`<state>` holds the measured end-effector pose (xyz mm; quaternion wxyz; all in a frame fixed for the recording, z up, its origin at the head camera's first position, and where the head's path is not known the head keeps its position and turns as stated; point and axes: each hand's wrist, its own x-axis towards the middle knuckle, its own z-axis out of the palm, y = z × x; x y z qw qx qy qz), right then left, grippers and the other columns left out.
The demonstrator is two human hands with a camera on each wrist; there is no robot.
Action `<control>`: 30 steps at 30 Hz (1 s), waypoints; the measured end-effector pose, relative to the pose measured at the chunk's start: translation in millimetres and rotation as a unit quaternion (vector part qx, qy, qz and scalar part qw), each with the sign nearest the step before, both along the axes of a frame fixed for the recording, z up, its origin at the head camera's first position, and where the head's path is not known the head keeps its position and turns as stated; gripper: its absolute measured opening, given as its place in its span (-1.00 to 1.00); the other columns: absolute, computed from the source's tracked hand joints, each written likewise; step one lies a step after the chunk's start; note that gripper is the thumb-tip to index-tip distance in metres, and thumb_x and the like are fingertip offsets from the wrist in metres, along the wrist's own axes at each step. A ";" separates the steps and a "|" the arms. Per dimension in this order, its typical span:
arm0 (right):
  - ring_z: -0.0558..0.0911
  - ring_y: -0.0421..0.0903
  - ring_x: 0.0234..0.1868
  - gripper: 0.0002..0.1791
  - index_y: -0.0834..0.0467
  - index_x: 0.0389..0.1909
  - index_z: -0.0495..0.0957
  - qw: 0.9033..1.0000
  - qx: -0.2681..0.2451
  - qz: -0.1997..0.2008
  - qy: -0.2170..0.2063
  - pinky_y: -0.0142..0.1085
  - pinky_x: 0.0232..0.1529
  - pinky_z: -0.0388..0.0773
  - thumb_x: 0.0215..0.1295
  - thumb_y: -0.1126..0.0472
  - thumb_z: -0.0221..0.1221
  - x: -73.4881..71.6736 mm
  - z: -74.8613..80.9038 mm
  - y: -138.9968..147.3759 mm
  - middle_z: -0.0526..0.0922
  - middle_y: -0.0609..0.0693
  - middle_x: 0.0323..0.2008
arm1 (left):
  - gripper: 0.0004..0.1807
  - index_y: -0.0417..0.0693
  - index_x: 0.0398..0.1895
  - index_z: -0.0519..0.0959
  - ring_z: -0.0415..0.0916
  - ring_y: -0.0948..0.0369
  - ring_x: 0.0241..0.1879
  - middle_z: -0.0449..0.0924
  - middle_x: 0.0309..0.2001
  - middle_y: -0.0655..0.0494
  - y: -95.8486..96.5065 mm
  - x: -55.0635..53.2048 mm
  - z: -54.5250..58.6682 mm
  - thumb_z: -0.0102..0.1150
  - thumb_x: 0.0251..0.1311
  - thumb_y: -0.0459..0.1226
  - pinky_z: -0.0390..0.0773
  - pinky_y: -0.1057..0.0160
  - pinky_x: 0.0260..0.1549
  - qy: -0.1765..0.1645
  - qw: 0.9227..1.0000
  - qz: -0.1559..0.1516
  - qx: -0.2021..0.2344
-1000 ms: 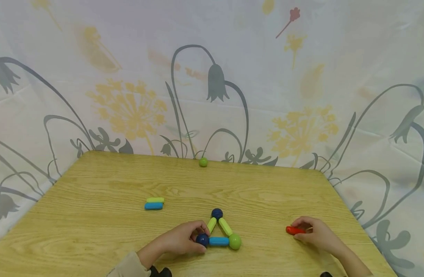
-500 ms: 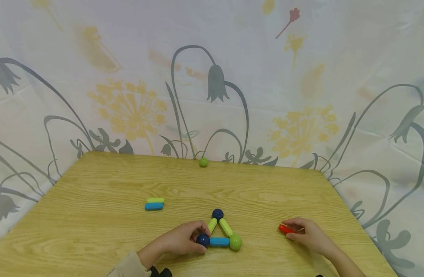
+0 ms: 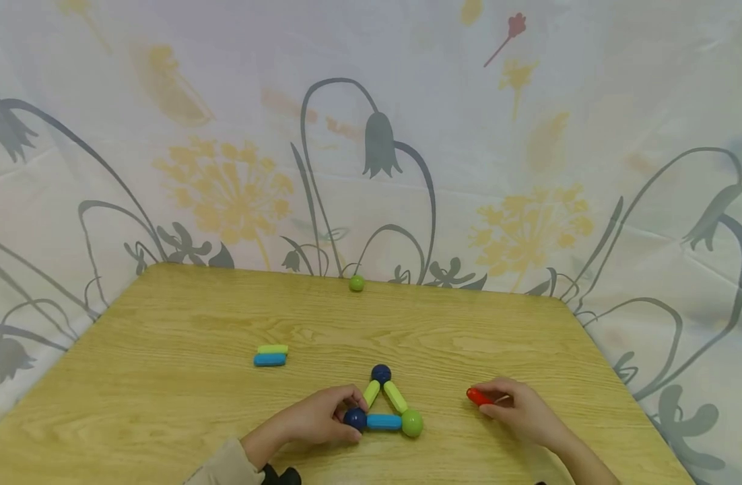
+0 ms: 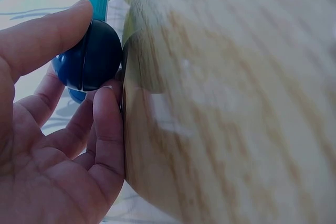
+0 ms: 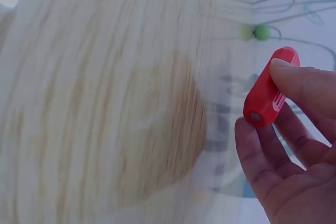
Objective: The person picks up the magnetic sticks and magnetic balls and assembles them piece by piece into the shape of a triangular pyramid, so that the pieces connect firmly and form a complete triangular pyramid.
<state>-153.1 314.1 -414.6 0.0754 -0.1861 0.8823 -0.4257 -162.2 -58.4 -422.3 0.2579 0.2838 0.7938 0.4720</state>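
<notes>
A triangle of magnetic rods and balls lies on the table. Its near left corner is a dark blue ball (image 3: 355,419), which my left hand (image 3: 322,416) grips between thumb and fingers. From that ball a blue rod (image 3: 384,422) runs to a green ball (image 3: 412,423). Two yellow-green rods (image 3: 395,397) meet at another dark blue ball (image 3: 380,374) at the far corner. To the right of the triangle, my right hand (image 3: 522,407) pinches a red magnetic rod (image 5: 272,87) between thumb and fingers; a metal end shows in the right wrist view.
Left of the triangle, a loose yellow-green rod (image 3: 273,349) and a blue rod (image 3: 270,360) lie side by side. One more green ball (image 3: 356,283) sits at the table's back edge, before a flower-printed curtain (image 3: 444,135).
My right hand has moved left toward the triangle with the red magnetic rod, whose outer end now tips more upward. The left hand stays on the dark blue ball.
</notes>
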 end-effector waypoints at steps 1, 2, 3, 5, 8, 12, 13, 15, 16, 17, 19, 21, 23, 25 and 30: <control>0.56 -0.22 -0.25 -0.59 0.35 0.00 0.52 1.000 -0.005 0.000 -0.004 -0.32 -0.34 0.55 0.21 0.18 0.23 -0.1 0.1 -2.1 0.56 0.18 -0.13 | -0.71 0.06 -0.12 0.46 0.38 0.23 -0.35 0.44 -0.13 0.16 0.0 0.0 0.1 0.29 0.11 -0.30 0.39 0.29 -0.33 0.000 1.000 0.000 0.001; 0.56 -0.21 -0.26 -0.59 0.35 0.00 0.52 1.000 -0.011 0.001 -0.009 -0.31 -0.35 0.55 0.21 0.18 0.23 -0.1 0.0 -4.2 0.55 0.20 -0.12 | -0.71 0.06 -0.12 0.46 0.38 0.23 -0.35 0.44 -0.13 0.16 -0.1 0.0 0.1 0.29 0.11 -0.30 0.39 0.30 -0.33 0.000 1.000 0.000 0.001; 0.57 -0.19 -0.25 -0.59 0.35 0.00 0.51 1.000 -0.019 0.002 -0.014 -0.30 -0.36 0.55 0.21 0.18 0.23 -0.1 -0.1 -6.5 0.54 0.22 -0.11 | -0.71 0.06 -0.13 0.46 0.38 0.23 -0.35 0.45 -0.13 0.15 -0.1 0.2 0.2 0.29 0.11 -0.30 0.39 0.30 -0.33 -0.001 1.000 0.000 0.001; 0.57 -0.18 -0.25 -0.59 0.35 0.00 0.50 0.999 -0.031 0.003 -0.023 -0.29 -0.37 0.56 0.21 0.19 0.23 0.0 -0.4 -11.2 0.53 0.24 -0.11 | -0.71 0.05 -0.13 0.46 0.38 0.22 -0.36 0.45 -0.13 0.15 -0.3 0.6 0.1 0.29 0.10 -0.31 0.39 0.30 -0.34 -0.003 1.000 0.002 0.002; 0.57 -0.17 -0.24 -0.62 0.35 -0.02 0.49 0.999 -0.044 0.009 -0.022 -0.30 -0.33 0.55 0.20 0.22 0.24 0.4 -0.2 -18.9 0.54 0.22 -0.12 | -0.71 0.05 -0.12 0.46 0.39 0.22 -0.35 0.45 -0.12 0.14 -0.3 1.2 -0.2 0.30 0.10 -0.31 0.40 0.30 -0.33 -0.004 1.000 0.003 0.003; 0.55 -0.17 -0.23 -0.68 0.34 -0.08 0.49 0.998 -0.059 0.024 -0.009 -0.32 -0.27 0.54 0.19 0.27 0.24 2.0 2.6 -29.2 0.55 0.16 -0.17 | -0.71 0.04 -0.12 0.46 0.38 0.23 -0.35 0.45 -0.12 0.14 0.0 1.2 0.4 0.29 0.10 -0.31 0.40 0.30 -0.33 -0.003 1.000 0.003 0.004; 0.55 -0.17 -0.23 -0.69 0.33 -0.09 0.49 0.998 -0.062 0.025 -0.007 -0.32 -0.26 0.54 0.18 0.28 0.25 2.6 3.2 -31.3 0.56 0.14 -0.18 | -0.71 0.04 -0.12 0.46 0.38 0.22 -0.35 0.45 -0.12 0.14 0.2 1.1 0.7 0.29 0.10 -0.31 0.40 0.30 -0.33 -0.003 1.000 0.003 0.004; 0.55 -0.17 -0.23 -0.70 0.33 -0.10 0.49 0.997 -0.070 0.033 -0.004 -0.32 -0.25 0.54 0.18 0.29 0.25 3.8 4.4 -35.0 0.55 0.13 -0.18 | -0.71 0.04 -0.12 0.46 0.38 0.22 -0.36 0.45 -0.13 0.14 0.7 1.1 1.4 0.29 0.10 -0.31 0.39 0.30 -0.34 -0.002 1.000 0.002 0.004; 0.55 -0.18 -0.23 -0.70 0.33 -0.10 0.49 0.997 -0.073 0.036 -0.002 -0.32 -0.25 0.54 0.18 0.29 0.25 4.1 4.5 -36.7 0.56 0.13 -0.19 | -0.71 0.04 -0.12 0.46 0.37 0.22 -0.37 0.45 -0.13 0.14 0.8 1.1 1.7 0.29 0.10 -0.31 0.39 0.30 -0.34 -0.001 1.000 0.002 0.004; 0.56 -0.18 -0.23 -0.70 0.33 -0.10 0.49 0.996 -0.076 0.038 0.000 -0.33 -0.25 0.54 0.18 0.30 0.25 4.3 4.4 -38.2 0.56 0.13 -0.19 | -0.71 0.04 -0.12 0.46 0.37 0.22 -0.37 0.45 -0.13 0.14 1.0 1.0 1.9 0.29 0.10 -0.31 0.39 0.31 -0.35 -0.002 1.000 0.002 0.004; 0.56 -0.18 -0.23 -0.70 0.34 -0.11 0.48 0.996 -0.081 0.042 0.006 -0.33 -0.25 0.54 0.17 0.30 0.25 4.5 3.7 -40.9 0.56 0.13 -0.20 | -0.71 0.04 -0.12 0.46 0.37 0.23 -0.37 0.45 -0.13 0.15 1.3 0.9 2.0 0.29 0.11 -0.31 0.38 0.31 -0.35 -0.001 1.000 0.002 0.005; 0.57 -0.18 -0.23 -0.69 0.34 -0.11 0.48 0.995 -0.088 0.044 0.008 -0.33 -0.24 0.54 0.17 0.29 0.26 4.6 3.1 -44.1 0.57 0.14 -0.20 | -0.71 0.05 -0.13 0.46 0.37 0.23 -0.37 0.45 -0.14 0.16 1.6 0.8 1.5 0.29 0.10 -0.31 0.38 0.31 -0.35 0.001 1.000 0.001 0.005; 0.57 -0.18 -0.23 -0.69 0.33 -0.11 0.48 0.995 -0.093 0.046 0.003 -0.33 -0.23 0.54 0.17 0.28 0.26 5.1 2.6 -47.9 0.57 0.14 -0.20 | -0.72 0.04 -0.13 0.47 0.37 0.24 -0.38 0.45 -0.14 0.16 1.4 1.0 0.9 0.29 0.10 -0.31 0.38 0.31 -0.35 -0.002 1.000 0.001 0.004; 0.58 -0.17 -0.23 -0.68 0.33 -0.11 0.48 0.994 -0.097 0.050 -0.001 -0.32 -0.22 0.54 0.17 0.26 0.26 5.8 2.4 -52.0 0.56 0.13 -0.20 | -0.72 0.04 -0.13 0.47 0.37 0.24 -0.38 0.45 -0.14 0.16 1.0 1.3 0.5 0.29 0.10 -0.31 0.38 0.32 -0.36 -0.003 1.000 0.001 0.003; 0.59 -0.16 -0.22 -0.69 0.33 -0.10 0.48 0.991 -0.113 0.067 -0.004 -0.31 -0.22 0.54 0.19 0.26 0.24 5.1 1.5 -61.6 0.57 0.16 -0.19 | -0.71 0.03 -0.13 0.47 0.36 0.23 -0.38 0.44 -0.15 0.15 0.3 1.6 1.7 0.29 0.10 -0.31 0.38 0.32 -0.35 -0.003 1.000 0.003 0.007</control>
